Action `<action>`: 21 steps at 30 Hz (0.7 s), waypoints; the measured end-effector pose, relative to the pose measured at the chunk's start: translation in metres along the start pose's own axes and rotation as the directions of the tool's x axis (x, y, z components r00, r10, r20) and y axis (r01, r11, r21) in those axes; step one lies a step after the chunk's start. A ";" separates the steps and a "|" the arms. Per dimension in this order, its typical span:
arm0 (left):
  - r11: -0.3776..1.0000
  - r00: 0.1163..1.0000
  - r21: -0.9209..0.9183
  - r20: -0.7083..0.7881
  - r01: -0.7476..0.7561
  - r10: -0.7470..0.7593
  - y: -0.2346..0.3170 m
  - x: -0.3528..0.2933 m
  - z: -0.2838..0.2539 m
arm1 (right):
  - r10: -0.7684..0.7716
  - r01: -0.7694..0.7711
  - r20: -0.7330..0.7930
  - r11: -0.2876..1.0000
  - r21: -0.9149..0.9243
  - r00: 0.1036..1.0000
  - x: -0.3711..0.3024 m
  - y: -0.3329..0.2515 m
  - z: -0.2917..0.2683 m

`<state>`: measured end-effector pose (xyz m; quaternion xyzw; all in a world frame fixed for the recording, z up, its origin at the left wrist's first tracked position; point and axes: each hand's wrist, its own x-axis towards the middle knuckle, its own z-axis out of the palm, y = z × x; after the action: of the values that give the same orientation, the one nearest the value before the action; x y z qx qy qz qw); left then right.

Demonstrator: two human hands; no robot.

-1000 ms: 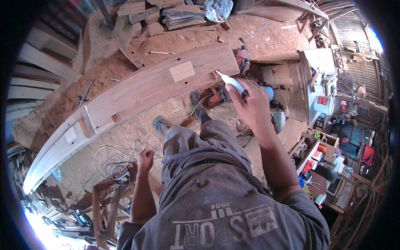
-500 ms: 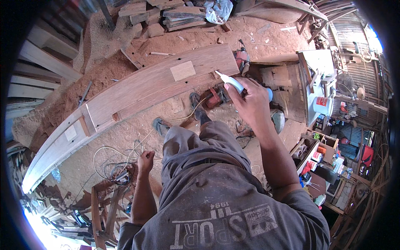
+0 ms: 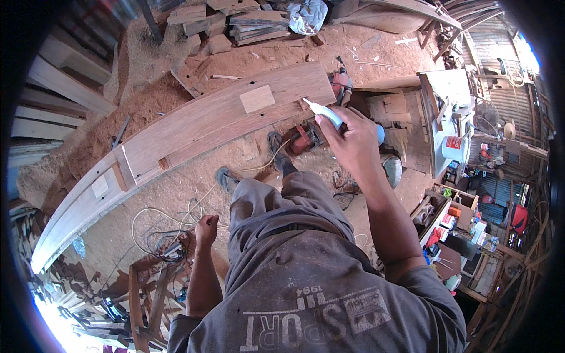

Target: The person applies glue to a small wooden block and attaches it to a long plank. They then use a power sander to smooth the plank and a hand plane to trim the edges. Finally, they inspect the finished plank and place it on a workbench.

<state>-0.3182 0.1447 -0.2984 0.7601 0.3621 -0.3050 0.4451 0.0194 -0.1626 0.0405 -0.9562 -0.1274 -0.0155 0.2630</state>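
My right hand (image 3: pixel 355 140) is wrapped round a light blue squeeze bottle (image 3: pixel 329 116) with a white pointed nozzle. The bottle is tilted, and its tip points left at the right end of a long, curved wooden plank (image 3: pixel 200 125). Close to the tip is a small notch or dark spot in the wood; whether they touch I cannot tell. A pale rectangular wood patch (image 3: pixel 257 99) lies on the plank to the left of the bottle. Down by my left side, my left hand (image 3: pixel 206 231) is closed, and what it may hold is hidden.
Coiled cables (image 3: pixel 170 235) lie on the sawdust-covered floor beside my left hand. A red power tool (image 3: pixel 303 140) sits below the plank's right end. At the right are a wooden cabinet (image 3: pixel 412 129) and a white bucket (image 3: pixel 455 148). Wood pieces (image 3: pixel 259 25) are piled at the back.
My right hand and the bottle have shifted very slightly left. My left hand stays closed in nearly the same place.
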 end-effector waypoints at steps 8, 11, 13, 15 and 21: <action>0.996 0.996 0.039 -0.040 -0.076 0.077 0.002 -0.002 0.000 | 0.004 -0.004 -0.009 0.999 0.032 1.000 0.000 0.003 0.001; 0.998 0.998 0.006 -0.034 -0.061 0.061 0.001 -0.002 0.001 | 0.014 -0.013 -0.010 0.999 0.036 1.000 -0.001 0.003 0.000; 0.997 0.996 0.015 -0.041 -0.077 0.078 0.000 -0.002 0.001 | 0.007 -0.006 -0.024 0.999 0.033 1.000 -0.001 0.002 -0.001; 0.997 0.997 0.020 -0.040 -0.072 0.073 -0.002 -0.002 0.002 | 0.037 -0.038 0.007 0.998 0.040 0.999 -0.001 0.001 -0.004; 0.995 0.995 -0.029 -0.034 -0.094 0.093 -0.012 0.002 0.006 | 0.075 -0.075 -0.003 0.996 0.050 0.997 -0.007 0.000 -0.005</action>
<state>-0.3277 0.1436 -0.3075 0.7742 0.3381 -0.2657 0.4645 0.0128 -0.1671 0.0441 -0.9534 -0.0912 -0.0049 0.2874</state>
